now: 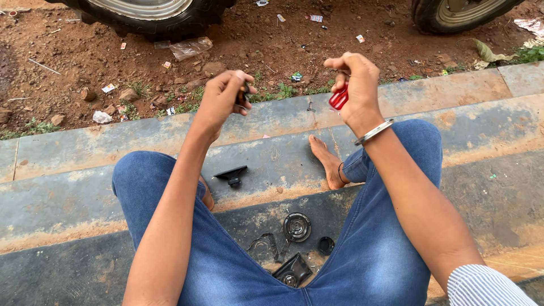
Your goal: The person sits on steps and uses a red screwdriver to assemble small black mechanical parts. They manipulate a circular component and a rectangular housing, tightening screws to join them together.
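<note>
Left hand point(222, 102) pinches a small dark part point(242, 95), right hand point(354, 85) clamps a red-handled tool point(339, 99) at three o'clock; a slip could drop either onto the littered dirt point(85, 62).

The concrete steps point(73, 153) are grey, worn and streaked with rusty dirt, and they run across to the red earth at their far edge. On the middle step, just below that far edge, a black wedge-shaped part point(231, 175) lies beside a bare foot point(327, 162). On the nearer step, between the knees, sit a round black disc point(297, 226), a small black cap point(326, 245), a black housing point(292, 271) and a flat dark piece point(263, 247).
</note>
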